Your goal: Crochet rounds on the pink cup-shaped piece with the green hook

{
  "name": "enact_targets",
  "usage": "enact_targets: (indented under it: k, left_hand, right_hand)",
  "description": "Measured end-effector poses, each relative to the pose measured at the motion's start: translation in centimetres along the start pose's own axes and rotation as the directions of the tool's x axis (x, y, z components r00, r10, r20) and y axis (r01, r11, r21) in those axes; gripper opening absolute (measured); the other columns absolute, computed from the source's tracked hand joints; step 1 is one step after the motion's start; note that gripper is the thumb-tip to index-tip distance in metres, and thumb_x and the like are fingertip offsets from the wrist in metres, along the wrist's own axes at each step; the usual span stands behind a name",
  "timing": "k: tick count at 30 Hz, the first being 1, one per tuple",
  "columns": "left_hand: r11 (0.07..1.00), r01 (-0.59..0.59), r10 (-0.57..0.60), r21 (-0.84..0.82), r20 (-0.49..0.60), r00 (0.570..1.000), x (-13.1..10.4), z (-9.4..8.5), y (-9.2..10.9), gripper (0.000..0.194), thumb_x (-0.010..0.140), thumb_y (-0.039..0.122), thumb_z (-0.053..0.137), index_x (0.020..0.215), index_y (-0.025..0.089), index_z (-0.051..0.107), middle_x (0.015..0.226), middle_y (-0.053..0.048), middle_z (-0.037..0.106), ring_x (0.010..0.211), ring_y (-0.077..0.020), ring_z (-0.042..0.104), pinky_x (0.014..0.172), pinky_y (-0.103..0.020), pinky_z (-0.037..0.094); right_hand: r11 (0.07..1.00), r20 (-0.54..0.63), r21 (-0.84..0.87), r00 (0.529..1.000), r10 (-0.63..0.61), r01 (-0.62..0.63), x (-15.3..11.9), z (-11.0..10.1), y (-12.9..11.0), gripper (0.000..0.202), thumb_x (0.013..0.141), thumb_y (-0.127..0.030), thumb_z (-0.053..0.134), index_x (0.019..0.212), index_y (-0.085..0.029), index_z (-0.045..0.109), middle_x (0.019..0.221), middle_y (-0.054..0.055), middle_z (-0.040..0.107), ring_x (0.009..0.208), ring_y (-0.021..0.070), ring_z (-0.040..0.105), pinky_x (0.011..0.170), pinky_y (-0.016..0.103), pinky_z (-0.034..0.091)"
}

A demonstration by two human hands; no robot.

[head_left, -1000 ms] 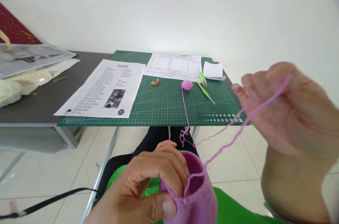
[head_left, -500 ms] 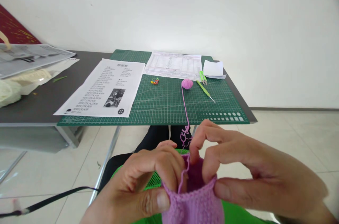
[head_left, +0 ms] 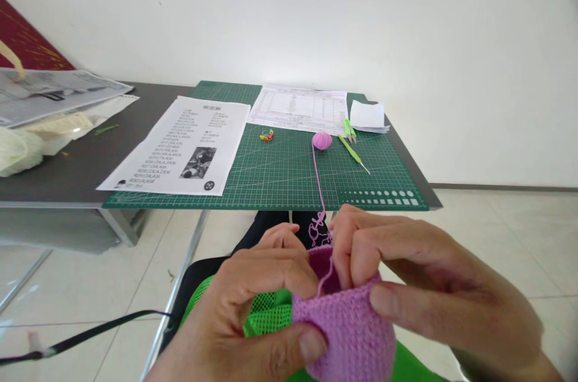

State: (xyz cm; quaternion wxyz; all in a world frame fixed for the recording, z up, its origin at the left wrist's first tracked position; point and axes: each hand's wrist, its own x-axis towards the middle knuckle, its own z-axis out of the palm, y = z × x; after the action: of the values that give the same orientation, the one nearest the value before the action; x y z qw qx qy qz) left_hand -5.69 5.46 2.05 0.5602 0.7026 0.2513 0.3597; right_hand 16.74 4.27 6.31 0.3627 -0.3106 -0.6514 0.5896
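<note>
A pink crocheted pouch-like piece (head_left: 350, 328) is held between both hands above my lap, its round opening facing up and away. My left hand (head_left: 266, 303) grips its left side, thumb on the outer wall and fingers over the rim. On the right rim, my right hand (head_left: 419, 273) pinches the fabric, with its thumb outside and fingertips inside the opening. A strand of pink yarn (head_left: 318, 183) runs from the piece, loosely tangled near the table edge, up to a small pink yarn ball (head_left: 322, 141) on the green cutting mat (head_left: 280, 171).
A green-handled crochet hook (head_left: 353, 153), green snips (head_left: 348, 130) and colourful stitch markers (head_left: 267, 135) lie on the mat. Printed sheets (head_left: 176, 147) and a stack of white paper (head_left: 368, 115) are around them. White yarn (head_left: 20, 152) sits at far left.
The crocheted piece has risen and tilted, showing more of its outer wall. My left thumb has slid lower on the wall, and my right fingers have closed in on the rim.
</note>
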Motion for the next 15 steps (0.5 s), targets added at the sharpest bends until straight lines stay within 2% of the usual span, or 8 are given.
enact_targets:
  k: [6, 15]
  left_hand:
    - [0.998, -0.042, 0.041, 0.045, 0.029, 0.999, 1.0, -0.1, 0.5, 0.026, 0.084, 0.048, 0.075, 0.09, 0.023, 0.071, 0.076, -0.001, 0.067, 0.088, -0.0233, 0.061, 0.095, -0.041, 0.045]
    - [0.995, -0.044, 0.047, -0.093, 0.034, 0.998, 0.6, -0.1, 0.6, 0.031, 0.091, 0.045, 0.069, 0.075, 0.021, 0.059, 0.075, 0.004, 0.06, 0.075, -0.0142, 0.056, 0.085, -0.032, 0.042]
  right_hand:
    - [0.984, 0.064, 0.179, 0.998, -0.015, 0.003, 0.2, -0.3, 1.2, 0.018, 0.093, -0.021, 0.06, 0.076, -0.017, 0.055, 0.086, 0.001, 0.057, 0.082, 0.0116, 0.052, 0.076, 0.026, 0.042]
    - [0.959, 0.019, 0.267, 0.994, -0.109, 0.1, 0.5, -0.4, 2.0, 0.018, 0.087, -0.018, 0.068, 0.072, -0.015, 0.058, 0.08, 0.002, 0.058, 0.083, 0.0124, 0.053, 0.077, 0.025, 0.043]
